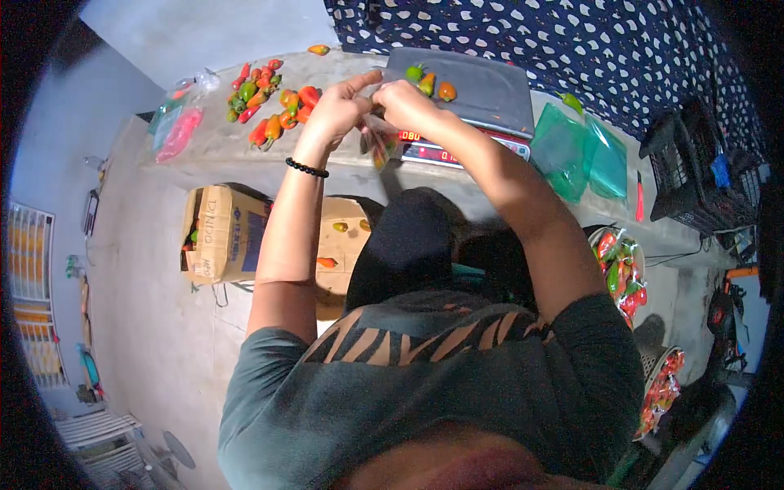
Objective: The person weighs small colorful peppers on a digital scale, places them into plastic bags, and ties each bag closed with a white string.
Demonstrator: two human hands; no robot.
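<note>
My left hand (342, 109) and my right hand (407, 103) meet at the neck of a clear plastic bag (381, 147), each gripping it. Peppers show through the film as the bag hangs at the front of the concrete counter. Its twisted top is partly hidden by my fingers. Just behind my right hand stands a digital scale (474, 67) with a lit red display. On its grey platform lie a green pepper (414, 73) and an orange pepper (447, 91), among others. Loose red, orange and green peppers (248, 92) are spread left of my left hand.
Green plastic bags (558, 150) lie right of the scale, near a red-handled tool (639, 196) and black plastic crates (689, 165). Pink plastic bags (179, 133) rest at the left end. Below are a cardboard box (223, 236) and a container of bagged peppers (621, 272).
</note>
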